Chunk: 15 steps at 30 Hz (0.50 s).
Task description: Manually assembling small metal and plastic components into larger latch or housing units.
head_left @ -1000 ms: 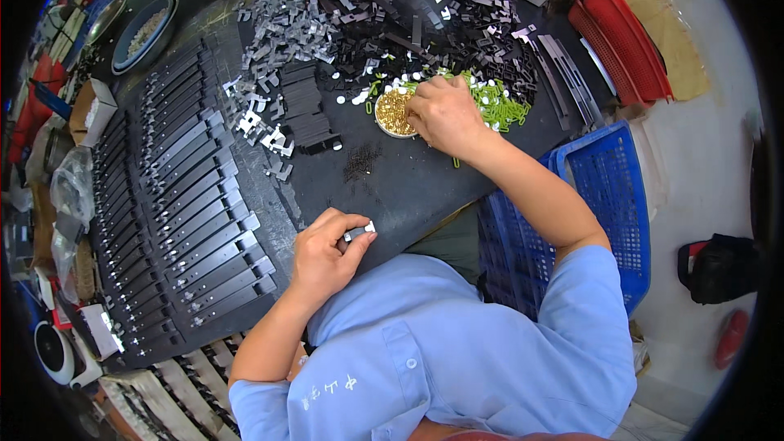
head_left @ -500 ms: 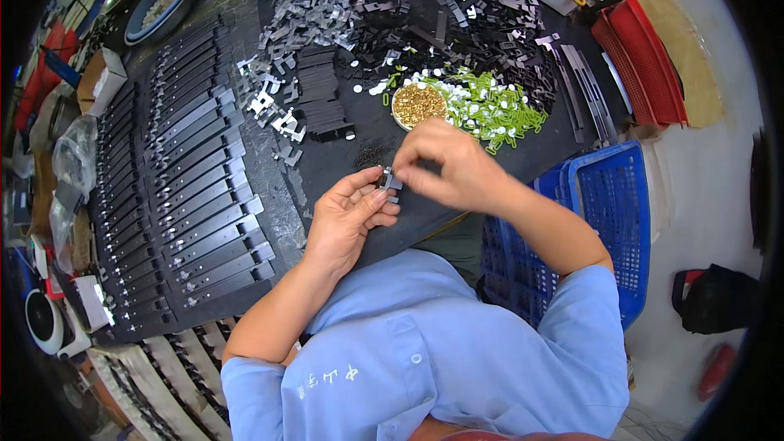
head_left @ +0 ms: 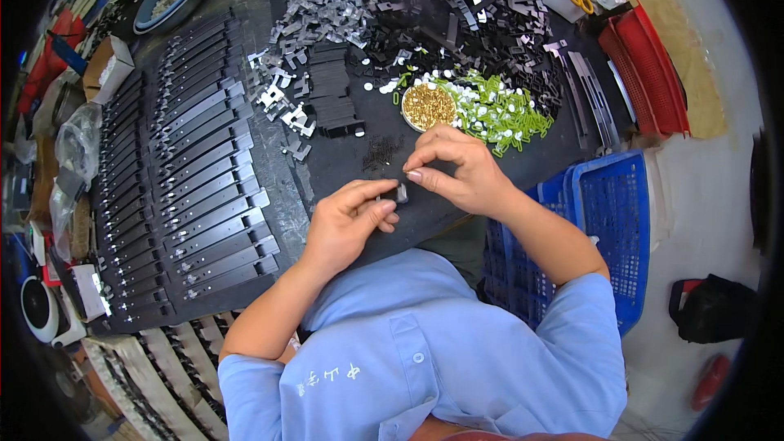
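Note:
A small grey metal bracket (head_left: pixel 401 193) is pinched between the thumb and fingers of my left hand (head_left: pixel 347 219), just above the dark table near its front edge. My right hand (head_left: pixel 459 170) is a little above and to the right of it, apart from the bracket. Its thumb and forefinger are pressed together; whatever is between their tips is too small to make out. Beyond my hands lies a patch of tiny dark parts (head_left: pixel 380 152). A round dish of small brass-coloured parts (head_left: pixel 429 106) stands behind my right hand, beside a heap of green oval links and white discs (head_left: pixel 504 118).
Rows of black metal strips (head_left: pixel 214 196) cover the left of the table. A stack of dark plates (head_left: pixel 329 90) lies mid-table, with heaps of silver brackets (head_left: pixel 318 12) and black parts (head_left: pixel 498 24) behind. Blue crates (head_left: pixel 612 237) stand at right; red baskets (head_left: pixel 649 73) are beyond.
My right hand has drawn back from the bracket, its fingertips now apart from it. My left hand has turned the bracket slightly and still holds it. The whole view has shifted a little.

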Available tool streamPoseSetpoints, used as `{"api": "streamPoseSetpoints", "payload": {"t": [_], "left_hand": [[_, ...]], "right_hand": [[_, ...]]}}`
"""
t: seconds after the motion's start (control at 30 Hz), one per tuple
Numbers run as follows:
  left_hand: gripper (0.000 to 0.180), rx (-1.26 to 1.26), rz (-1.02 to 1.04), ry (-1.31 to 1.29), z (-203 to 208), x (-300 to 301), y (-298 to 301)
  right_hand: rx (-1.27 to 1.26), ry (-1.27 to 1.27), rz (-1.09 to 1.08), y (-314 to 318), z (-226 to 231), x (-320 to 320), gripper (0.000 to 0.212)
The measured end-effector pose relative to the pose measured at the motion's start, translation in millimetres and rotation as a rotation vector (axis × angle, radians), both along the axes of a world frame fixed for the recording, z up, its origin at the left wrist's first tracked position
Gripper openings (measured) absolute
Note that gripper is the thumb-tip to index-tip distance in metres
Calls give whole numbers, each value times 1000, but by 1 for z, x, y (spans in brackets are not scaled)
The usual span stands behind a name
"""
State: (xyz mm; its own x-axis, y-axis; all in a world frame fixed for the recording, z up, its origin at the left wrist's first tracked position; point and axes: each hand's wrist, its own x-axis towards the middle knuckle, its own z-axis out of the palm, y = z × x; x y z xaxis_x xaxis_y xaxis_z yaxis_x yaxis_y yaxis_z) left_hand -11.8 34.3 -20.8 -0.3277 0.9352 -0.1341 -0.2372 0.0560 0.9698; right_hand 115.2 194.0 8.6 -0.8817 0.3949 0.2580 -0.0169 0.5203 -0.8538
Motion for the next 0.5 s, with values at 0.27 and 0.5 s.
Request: {"api": "streamPoseSetpoints", "payload": {"t": [0.27,0.5], "left_hand": [[35,184,-2,408,-5,1,-8],[42,172,-31,412,-3,1,-9]], "right_hand": [[69,-112,432,7,7,-10,8],[407,24,286,-1,6,4,17]]}}
